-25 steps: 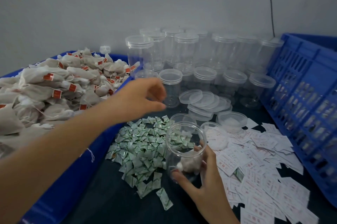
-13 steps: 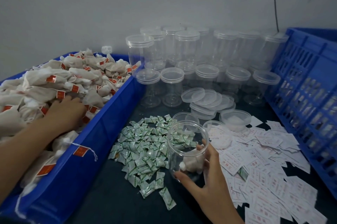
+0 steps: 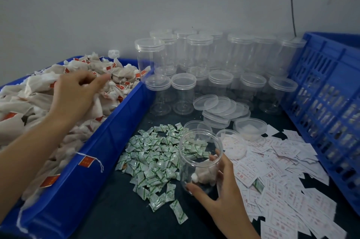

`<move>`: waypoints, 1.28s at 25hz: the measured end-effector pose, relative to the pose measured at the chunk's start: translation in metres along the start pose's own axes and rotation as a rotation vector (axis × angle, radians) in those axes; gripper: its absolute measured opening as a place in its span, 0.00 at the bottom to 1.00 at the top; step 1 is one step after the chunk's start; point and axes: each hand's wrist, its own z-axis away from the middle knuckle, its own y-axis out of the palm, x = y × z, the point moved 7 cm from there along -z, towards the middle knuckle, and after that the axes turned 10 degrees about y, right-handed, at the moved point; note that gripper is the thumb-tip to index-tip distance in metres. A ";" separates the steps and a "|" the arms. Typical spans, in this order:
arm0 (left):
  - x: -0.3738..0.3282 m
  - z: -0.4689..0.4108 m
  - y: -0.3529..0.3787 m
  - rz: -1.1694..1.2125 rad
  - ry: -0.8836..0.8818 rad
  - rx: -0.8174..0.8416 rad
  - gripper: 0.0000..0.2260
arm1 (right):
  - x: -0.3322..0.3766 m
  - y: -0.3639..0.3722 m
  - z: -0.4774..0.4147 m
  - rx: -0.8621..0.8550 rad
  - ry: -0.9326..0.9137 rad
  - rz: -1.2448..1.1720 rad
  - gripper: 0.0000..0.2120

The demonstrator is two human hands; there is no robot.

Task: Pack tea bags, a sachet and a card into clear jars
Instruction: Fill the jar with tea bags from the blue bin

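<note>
My right hand [image 3: 224, 196] grips an open clear jar [image 3: 196, 153], tilted toward me over the dark table. One tea bag [image 3: 204, 174] lies at the jar's bottom. My left hand [image 3: 74, 96] is over the blue bin [image 3: 109, 141] heaped with beige tea bags [image 3: 25, 98] with red tags. Its fingers are curled round a tea bag from the heap, which hangs under the palm. A pile of green-and-white sachets [image 3: 155, 157] lies left of the jar. White printed cards [image 3: 282, 180] are spread to its right.
Several lidded clear jars [image 3: 200, 53] stand stacked against the back wall. Loose lids [image 3: 220, 104] and a few open jars lie in front of them. A blue slatted crate [image 3: 331, 102] walls off the right side.
My left hand swung from above the sachets into the tea bag bin, dug into the heap, and now lifts with a bag. The right hand has kept the jar almost still.
</note>
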 end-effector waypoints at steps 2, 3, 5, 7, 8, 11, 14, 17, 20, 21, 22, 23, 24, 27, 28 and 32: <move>-0.024 -0.003 0.006 0.165 -0.018 -0.036 0.17 | 0.000 0.000 0.000 0.001 0.005 -0.001 0.42; -0.037 -0.003 0.011 0.262 -0.043 -0.027 0.16 | 0.000 -0.001 0.000 0.006 0.007 -0.001 0.42; -0.063 0.001 0.029 0.518 -0.148 0.032 0.17 | -0.001 -0.001 0.001 0.010 0.009 0.004 0.43; -0.082 0.010 0.053 0.772 -0.304 0.098 0.19 | 0.001 -0.001 0.002 0.006 0.006 0.010 0.43; -0.089 0.016 0.067 0.862 -0.393 0.125 0.19 | 0.001 0.000 0.002 0.008 0.007 0.010 0.42; -0.103 0.033 0.105 1.167 -0.663 0.190 0.17 | 0.002 0.000 0.003 0.016 0.014 0.015 0.42; -0.120 0.054 0.138 1.472 -0.892 0.331 0.16 | 0.005 0.000 0.004 0.023 0.033 -0.019 0.46; -0.129 0.076 0.158 1.556 -1.032 0.385 0.17 | 0.019 -0.014 0.005 -0.097 0.045 -0.086 0.39; -0.122 0.091 0.170 1.425 -1.054 0.337 0.21 | 0.053 -0.042 0.000 -0.241 -0.018 -0.184 0.22; -0.120 0.092 0.172 1.367 -1.028 0.326 0.23 | 0.069 -0.046 -0.003 -0.235 -0.061 -0.180 0.22; -0.118 0.092 0.174 1.305 -0.986 0.318 0.24 | 0.083 -0.047 -0.007 -0.202 -0.106 -0.156 0.24; -0.117 0.091 0.175 1.245 -0.940 0.317 0.25 | 0.096 -0.046 -0.010 -0.169 -0.141 -0.112 0.25; -0.117 0.091 0.175 1.209 -0.908 0.308 0.26 | 0.107 -0.045 -0.014 -0.151 -0.171 -0.049 0.25; -0.114 0.091 0.171 1.273 -0.933 0.205 0.26 | 0.123 -0.047 -0.021 -0.190 -0.238 0.167 0.14; -0.113 0.091 0.169 1.333 -0.966 0.154 0.25 | 0.125 -0.049 -0.021 -0.205 -0.248 0.211 0.11; -0.108 0.081 0.159 1.504 -1.017 0.014 0.25 | 0.122 -0.048 -0.018 -0.197 -0.213 0.277 0.06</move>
